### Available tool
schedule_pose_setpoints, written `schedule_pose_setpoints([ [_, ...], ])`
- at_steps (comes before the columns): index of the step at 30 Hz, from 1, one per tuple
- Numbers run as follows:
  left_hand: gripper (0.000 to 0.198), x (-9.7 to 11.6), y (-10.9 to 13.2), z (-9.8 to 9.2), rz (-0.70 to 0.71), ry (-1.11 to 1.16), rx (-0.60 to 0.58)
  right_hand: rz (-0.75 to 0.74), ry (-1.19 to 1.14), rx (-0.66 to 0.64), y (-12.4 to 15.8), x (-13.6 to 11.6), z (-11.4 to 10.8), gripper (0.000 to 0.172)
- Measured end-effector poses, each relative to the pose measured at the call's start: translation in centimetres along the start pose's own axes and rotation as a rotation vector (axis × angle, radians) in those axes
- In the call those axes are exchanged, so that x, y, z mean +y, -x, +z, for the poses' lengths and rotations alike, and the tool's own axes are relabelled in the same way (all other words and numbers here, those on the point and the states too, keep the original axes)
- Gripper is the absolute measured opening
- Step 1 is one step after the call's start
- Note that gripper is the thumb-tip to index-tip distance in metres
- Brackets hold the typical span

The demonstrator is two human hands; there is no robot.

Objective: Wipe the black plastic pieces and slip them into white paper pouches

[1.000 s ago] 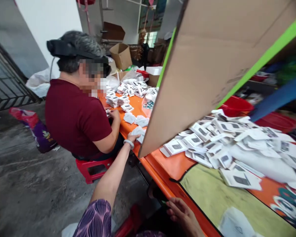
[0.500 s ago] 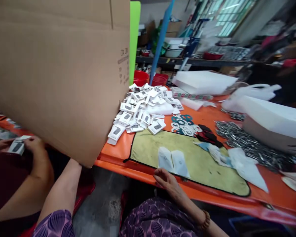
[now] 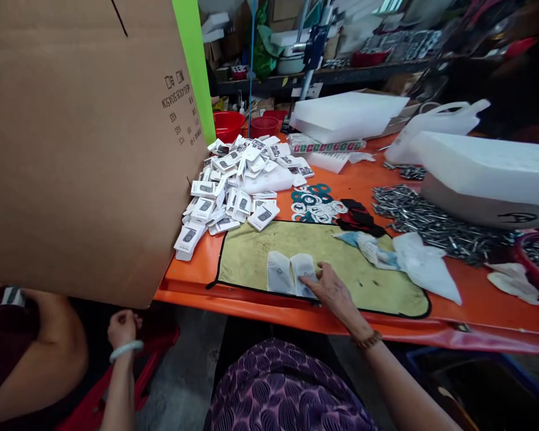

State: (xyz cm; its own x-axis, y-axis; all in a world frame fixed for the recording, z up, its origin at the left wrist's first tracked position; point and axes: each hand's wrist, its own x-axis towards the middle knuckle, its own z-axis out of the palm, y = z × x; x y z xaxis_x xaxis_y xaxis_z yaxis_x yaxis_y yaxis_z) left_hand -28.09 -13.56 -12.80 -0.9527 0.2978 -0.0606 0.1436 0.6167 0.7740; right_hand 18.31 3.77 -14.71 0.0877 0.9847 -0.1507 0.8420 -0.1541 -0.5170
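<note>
My right hand (image 3: 335,290) is over the mat's front edge, fingers apart, with its fingertips on the right one of two small white translucent bags (image 3: 303,263). The other white bag (image 3: 278,272) lies flat just to its left. Both rest on a yellow-green cloth mat (image 3: 247,251) with black edging. My left hand (image 3: 123,329), wearing a pale bangle, hangs below the table beside the carton's lower corner. Its fingers are curled in and nothing shows in them. A heap of small white printed boxes (image 3: 242,203) lies beyond the mat on the left.
A big cardboard carton (image 3: 94,149) blocks the left side. Green and white rings (image 3: 314,206), a crumpled plastic bag (image 3: 422,263), metal parts (image 3: 426,221) and white jugs (image 3: 489,173) cover the orange table (image 3: 197,263). A co-worker's arm (image 3: 58,335) is at far left.
My left hand has come into view from behind the carton. My right hand has moved forward from the table edge onto the right bag. The whole view has shifted.
</note>
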Motion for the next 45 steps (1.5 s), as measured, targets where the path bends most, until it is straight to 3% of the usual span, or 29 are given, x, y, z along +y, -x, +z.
schedule_pose_setpoints([
  [2, 0.021, -1.7, 3.1, 0.1, -0.121, 0.014, -0.146, -0.047, 0.061, -0.007, 0.1, -0.5, 0.2, 0.064],
  [4, 0.024, -2.2, 7.3, 1.2, -0.19, 0.056, -0.39, -0.041, 0.09, -0.026, -0.1, -0.8, 0.1, 0.064],
  [6, 0.026, -1.0, 11.5, 3.2, -0.074, 0.105, -0.616, -0.002, 0.073, -0.065, -0.5, -1.0, 0.0, 0.065],
  [8, 0.028, 1.9, 15.1, 5.9, 0.082, 0.146, -0.74, 0.036, 0.032, -0.108, -1.0, -1.1, -0.1, 0.062],
  [13, 0.022, 10.0, 19.7, 13.3, 0.28, 0.17, -0.845, 0.038, -0.098, -0.113, -1.5, -0.4, -0.4, 0.037],
  [15, 0.022, 11.7, 20.5, 15.4, 0.343, 0.148, -0.836, 0.05, -0.207, -0.11, -1.6, 0.2, -0.6, 0.026],
  [18, 0.03, 12.5, 21.3, 17.2, 0.369, 0.158, -0.808, 0.082, -0.602, -0.229, -1.5, 0.8, -0.8, 0.029],
  [21, 0.035, 12.4, 21.9, 17.8, 0.38, 0.12, -0.803, 0.084, -0.898, -0.405, -1.1, 0.0, -0.5, 0.038],
  [23, 0.036, 12.2, 22.0, 18.0, 0.371, 0.114, -0.803, 0.076, -0.808, -0.369, -0.9, -1.1, 0.0, 0.031],
  [26, 0.041, 12.0, 22.0, 18.2, 0.341, 0.136, -0.798, 0.084, -0.63, -0.218, -1.1, -2.6, 1.0, 0.018],
  [29, 0.048, 11.9, 21.9, 18.4, 0.299, 0.173, -0.789, 0.104, -0.619, -0.179, -1.2, -3.5, 1.8, 0.014],
  [33, 0.045, 12.0, 21.5, 18.4, 0.045, 0.33, -0.927, 0.097, -0.646, -0.193, -0.4, -3.8, 1.7, 0.014],
  [37, 0.026, 12.3, 20.9, 17.4, -0.108, 0.436, -1.047, 0.056, -1.057, -0.406, 1.6, -4.3, 0.9, 0.032],
  [40, 0.036, 12.6, 21.0, 16.2, -0.208, 0.53, -1.091, 0.08, -1.403, -0.523, 3.0, -5.5, 0.8, 0.045],
  [43, 0.048, 12.9, 21.9, 15.1, -0.367, 0.762, -1.085, 0.156, -1.482, -0.372, 4.1, -7.2, 1.7, 0.049],
  [45, 0.052, 12.9, 22.6, 14.5, -0.39, 0.92, -1.031, 0.193, -1.448, -0.258, 4.8, -8.4, 2.7, 0.048],
])
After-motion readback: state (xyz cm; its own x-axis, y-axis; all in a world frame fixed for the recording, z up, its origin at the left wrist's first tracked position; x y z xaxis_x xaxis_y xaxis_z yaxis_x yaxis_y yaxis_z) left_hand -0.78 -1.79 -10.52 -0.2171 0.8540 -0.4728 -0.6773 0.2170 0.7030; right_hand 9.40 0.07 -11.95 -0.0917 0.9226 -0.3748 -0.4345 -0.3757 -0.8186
